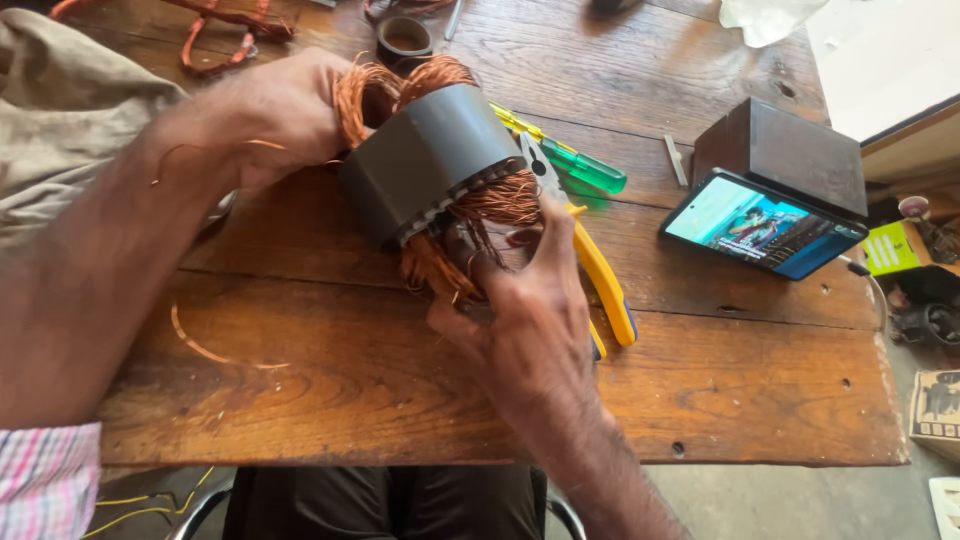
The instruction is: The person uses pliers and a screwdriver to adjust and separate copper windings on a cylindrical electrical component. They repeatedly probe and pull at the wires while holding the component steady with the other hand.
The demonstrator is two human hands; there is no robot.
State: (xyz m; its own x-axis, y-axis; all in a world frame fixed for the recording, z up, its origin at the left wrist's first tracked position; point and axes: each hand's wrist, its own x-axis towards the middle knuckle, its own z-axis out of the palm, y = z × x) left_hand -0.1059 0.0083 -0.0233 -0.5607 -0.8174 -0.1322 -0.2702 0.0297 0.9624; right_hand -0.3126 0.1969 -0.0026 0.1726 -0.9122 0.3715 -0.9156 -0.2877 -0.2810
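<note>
Pliers (600,275) and a screwdriver (580,165) lie beside the stator (425,160), gripped by the left hand (285,115); its windings (450,265) are pinched by the right hand (530,310).

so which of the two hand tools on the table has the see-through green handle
The screwdriver, lying beyond the stator. The pliers beside the right hand have opaque yellow-and-blue grips instead.

Wooden table (330,390) — pliers (605,285), screwdriver (580,165), phone (760,225).

A phone screen (762,229) glows blue, propped against a dark block (785,150) on the counter (400,390). A printed carton (936,405) sits at the right edge.
</note>
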